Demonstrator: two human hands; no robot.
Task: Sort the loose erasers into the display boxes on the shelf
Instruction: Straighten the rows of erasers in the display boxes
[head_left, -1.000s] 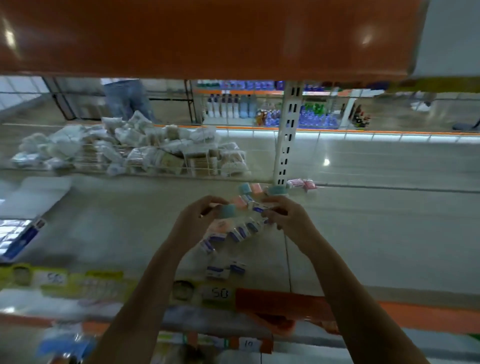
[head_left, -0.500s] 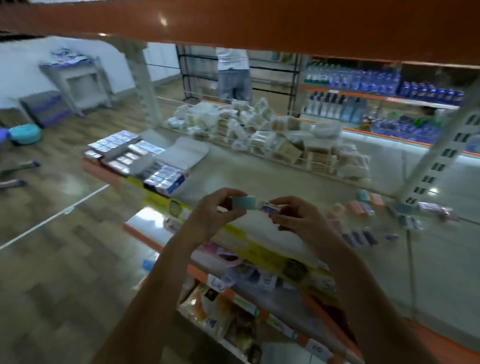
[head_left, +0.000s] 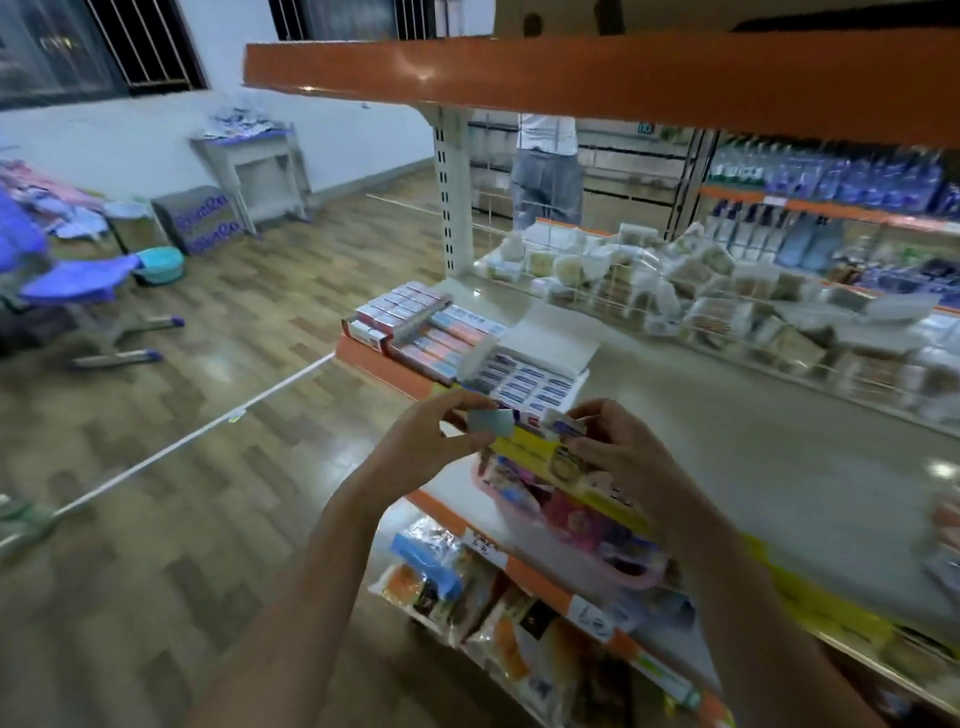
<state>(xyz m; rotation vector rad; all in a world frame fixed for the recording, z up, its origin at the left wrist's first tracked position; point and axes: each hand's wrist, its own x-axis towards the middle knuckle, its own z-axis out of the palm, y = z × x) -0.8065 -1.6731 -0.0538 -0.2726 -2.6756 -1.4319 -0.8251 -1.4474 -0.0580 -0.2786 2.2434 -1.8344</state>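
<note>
My left hand (head_left: 421, 441) pinches a pale teal eraser (head_left: 491, 421) between thumb and fingers, just in front of the shelf edge. My right hand (head_left: 613, 447) holds a white eraser with a blue sleeve (head_left: 563, 423) beside it. Right behind both hands stands an open display box (head_left: 524, 382) of white and blue erasers, its lid flipped back. Left of it lie boxes of red and pink erasers (head_left: 415, 327) at the shelf's left end.
The cream shelf (head_left: 727, 431) has a wire divider at the back with bagged goods (head_left: 691, 291) behind it. An orange shelf (head_left: 597, 73) hangs overhead. A pink basket (head_left: 566, 525) sits on the lower shelf. A person (head_left: 548, 171) stands in the far aisle.
My view has swung left along the shelf. Both hands, still holding their erasers, now sit in front of the display boxes instead of over the loose eraser pile.
</note>
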